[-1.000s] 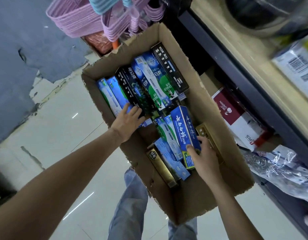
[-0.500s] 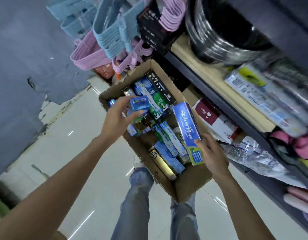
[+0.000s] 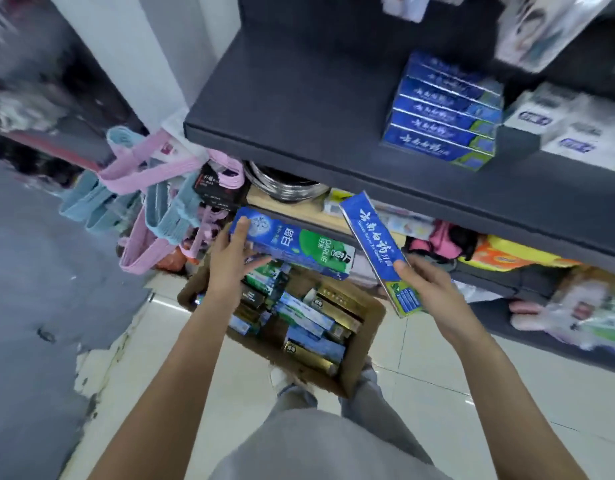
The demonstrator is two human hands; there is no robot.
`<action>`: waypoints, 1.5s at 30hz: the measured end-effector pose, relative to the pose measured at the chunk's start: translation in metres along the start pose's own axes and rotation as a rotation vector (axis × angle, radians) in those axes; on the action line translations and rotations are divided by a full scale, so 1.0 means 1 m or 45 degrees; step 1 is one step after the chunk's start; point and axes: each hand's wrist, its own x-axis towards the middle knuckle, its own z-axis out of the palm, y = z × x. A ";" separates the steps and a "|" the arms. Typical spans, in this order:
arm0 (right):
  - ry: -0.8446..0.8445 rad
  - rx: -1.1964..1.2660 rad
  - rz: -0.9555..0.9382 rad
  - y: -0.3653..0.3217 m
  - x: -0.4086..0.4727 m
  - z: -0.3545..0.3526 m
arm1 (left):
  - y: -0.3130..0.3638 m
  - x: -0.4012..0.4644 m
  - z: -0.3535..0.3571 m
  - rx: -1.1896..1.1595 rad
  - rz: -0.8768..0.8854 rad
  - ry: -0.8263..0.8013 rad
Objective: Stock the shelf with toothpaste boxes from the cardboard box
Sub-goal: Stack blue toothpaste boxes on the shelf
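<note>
My left hand (image 3: 231, 261) grips the blue-and-green Darlie toothpaste box (image 3: 294, 247) by its left end; box runs toward 3 o'clock, lying flat. My right hand (image 3: 425, 289) pinches the long blue toothpaste box with white script (image 3: 378, 252) near its green lower end; it points to 11 o'clock. Both are held above the open brown cardboard box (image 3: 371, 327) on the floor, with mixed toothpaste boxes inside. At 1 o'clock, a stack of matching blue boxes (image 3: 444, 112) sits on the dark grey shelf (image 3: 299, 98). Pink and blue hangers (image 3: 153, 188) at 10 o'clock.

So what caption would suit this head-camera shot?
Left hand and right hand each lift a toothpaste box from the carton toward the shelf.
</note>
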 end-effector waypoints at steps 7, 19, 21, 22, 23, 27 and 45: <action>0.131 -0.174 -0.264 -0.042 0.045 -0.089 | 0.027 0.006 0.071 0.080 0.095 0.046; 0.306 -1.447 -1.089 -0.076 0.162 -0.139 | 0.019 0.018 0.146 0.095 0.216 0.174; 0.394 -1.538 -1.058 -0.069 0.173 -0.139 | 0.024 0.021 0.148 0.081 0.217 0.170; 0.442 -1.542 -1.035 -0.064 0.176 -0.140 | 0.027 0.023 0.148 0.068 0.219 0.157; 0.493 -1.535 -1.019 -0.059 0.177 -0.140 | 0.031 0.025 0.147 0.052 0.216 0.139; 0.686 -1.527 -0.887 -0.055 0.169 -0.132 | 0.047 0.036 0.144 0.010 0.168 0.089; -0.143 0.623 -0.183 -0.136 0.107 0.010 | 0.061 0.035 0.103 -0.489 0.205 -0.157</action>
